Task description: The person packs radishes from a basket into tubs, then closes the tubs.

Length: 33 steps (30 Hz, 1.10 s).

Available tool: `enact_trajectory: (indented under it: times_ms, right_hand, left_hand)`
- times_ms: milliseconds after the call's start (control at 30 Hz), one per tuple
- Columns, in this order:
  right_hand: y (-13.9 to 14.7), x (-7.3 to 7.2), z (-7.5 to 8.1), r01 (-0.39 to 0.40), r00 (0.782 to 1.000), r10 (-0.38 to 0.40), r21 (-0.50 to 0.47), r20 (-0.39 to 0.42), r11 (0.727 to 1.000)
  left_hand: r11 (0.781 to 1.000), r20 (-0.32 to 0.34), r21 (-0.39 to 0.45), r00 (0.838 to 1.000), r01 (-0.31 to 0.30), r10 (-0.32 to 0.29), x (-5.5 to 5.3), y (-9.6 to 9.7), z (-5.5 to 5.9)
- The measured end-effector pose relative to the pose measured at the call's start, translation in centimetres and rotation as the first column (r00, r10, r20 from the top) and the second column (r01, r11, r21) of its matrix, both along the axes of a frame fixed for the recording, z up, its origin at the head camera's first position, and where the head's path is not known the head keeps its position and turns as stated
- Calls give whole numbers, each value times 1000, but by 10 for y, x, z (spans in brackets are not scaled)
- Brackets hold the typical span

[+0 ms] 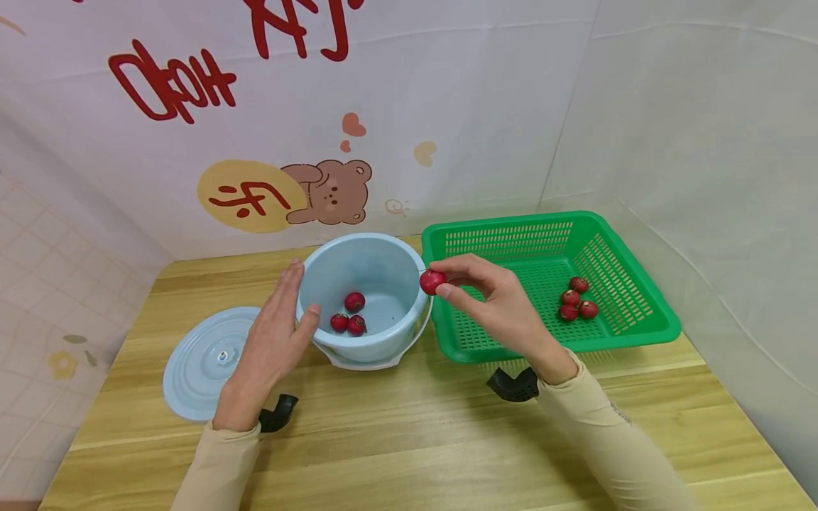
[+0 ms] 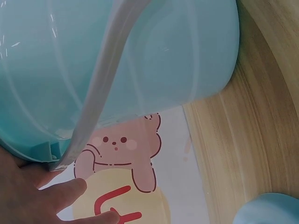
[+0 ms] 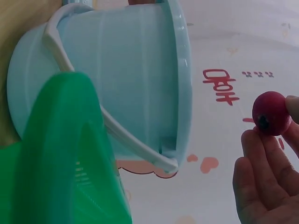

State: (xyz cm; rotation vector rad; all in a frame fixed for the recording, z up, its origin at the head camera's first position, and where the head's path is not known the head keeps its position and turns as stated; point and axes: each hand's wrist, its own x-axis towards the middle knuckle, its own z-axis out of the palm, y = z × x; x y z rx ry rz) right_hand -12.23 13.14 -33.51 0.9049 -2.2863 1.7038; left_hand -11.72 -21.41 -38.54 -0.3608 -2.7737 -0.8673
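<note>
Red radish sits pinched between the thumb and fingers of the right hand, held up above the right side of the light-blue bucket and apart from its rim, as the right wrist view shows. The two hands are well apart. The left hand is at the bucket's left side, its fingers extended and touching the outside by the rim, close to where the pale handle joins; it grips nothing.

Three more radishes lie close together on the bottom of the bucket. Just beside it on the right is a green slotted basket, with four radishes clustered toward its right end. A round light-blue lid lies on the left of the wood-grain desk, partly hidden by the left hand. Behind the desk hangs a white backdrop with red lettering, hearts and a cartoon bear. Both arms wear cream sleeves.
</note>
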Motion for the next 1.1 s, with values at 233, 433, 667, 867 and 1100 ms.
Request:
enact_trajectory:
  times_ms: [233,433,667,867,1100]
  right_hand:
    - [-15,-1,-4,17,997,-12,58,-78,998]
    - [-28,-4,-9,21,988,-8,82,-151,996]
    - [-41,-8,-16,22,973,10,135,-229,991]
    - [-48,-10,-20,32,970,17,196,-241,980]
    - [-52,-12,-22,67,957,12,262,-290,963]
  left_hand:
    - [1000,-3,-3,1000,0,0,0,0,0]
    - [1000,-8,-12,1000,5,-5,0,2,1]
    - [1000,5,-13,1000,-9,9,3,2,1]
    - [1000,2,-15,1000,-13,13,2,2,1]
    - [1000,0,-14,1000,-13,13,2,3,1]
